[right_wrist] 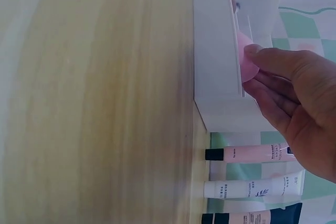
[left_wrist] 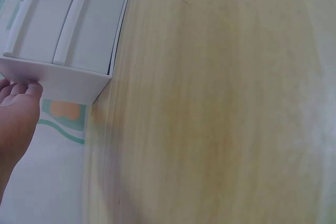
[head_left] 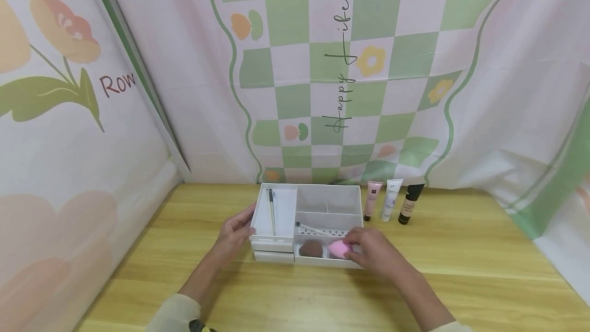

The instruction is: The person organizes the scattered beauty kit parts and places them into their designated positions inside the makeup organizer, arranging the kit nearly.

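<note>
A white organizer box (head_left: 306, 219) sits on a wooden table (head_left: 461, 281), close to the person. The right hand (head_left: 375, 252) is at the front right part of the box. Its fingers (right_wrist: 268, 59) pinch a pink sponge (head_left: 339, 249), and the sponge sits low in the front compartment. A brown sponge (head_left: 311, 248) lies just beside the pink one, in the same front part. The left hand (head_left: 232, 234) rests on the left side of the box, with its fingers pressed against the white wall. The left wrist view shows the fingertips (left_wrist: 23, 88) touching the box's bottom edge, near two small drawers (left_wrist: 68, 22). The fingers look mostly straight and hold nothing. A thin dark pencil (head_left: 271, 209) lies in the long left compartment. A white strip with dots (head_left: 320, 230) lies across the middle of the box. Three tubes stand just to the right of the box, near the wall cloth: a pink tube (head_left: 372, 200), a white tube (head_left: 391, 199) and a black-capped tube (head_left: 410, 203). Behind the table hangs a cloth (head_left: 332, 65) with green and white squares and little flowers.
</note>
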Demonstrator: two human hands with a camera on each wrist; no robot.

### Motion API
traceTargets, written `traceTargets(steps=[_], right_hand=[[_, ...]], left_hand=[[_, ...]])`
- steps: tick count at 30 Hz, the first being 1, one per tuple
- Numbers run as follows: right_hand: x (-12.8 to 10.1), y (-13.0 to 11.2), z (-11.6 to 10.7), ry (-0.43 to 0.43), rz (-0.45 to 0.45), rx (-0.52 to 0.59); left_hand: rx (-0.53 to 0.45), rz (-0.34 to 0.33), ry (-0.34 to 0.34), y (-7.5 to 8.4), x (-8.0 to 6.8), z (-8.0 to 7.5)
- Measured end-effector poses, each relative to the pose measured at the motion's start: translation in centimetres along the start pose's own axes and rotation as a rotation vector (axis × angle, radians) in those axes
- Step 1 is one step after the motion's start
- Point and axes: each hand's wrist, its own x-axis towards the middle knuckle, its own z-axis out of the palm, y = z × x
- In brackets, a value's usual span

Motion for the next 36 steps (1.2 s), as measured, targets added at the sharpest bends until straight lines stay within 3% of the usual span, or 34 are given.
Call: traceTargets(steps=[12,27,32,36], right_hand=[[-0.11,-0.11,0.46,0.002,-0.027,-0.114],[-0.12,-0.03,0.81,0.044,-0.064,-0.179],[-0.29,0.15,0.96,0.063,-0.069,-0.162],[-0.48,0.06,0.69,0.053,0.004,-0.074]], left_hand=[[-0.002,0.003,0.006,-0.29,0.1,-0.06],[-0.02,0.008,0.005,-0.18,0.2,0.02],[-0.017,0.008,0.002,-0.22,0.22,0.0],[-0.012,0.008,0.003,-0.17,0.19,0.03]])
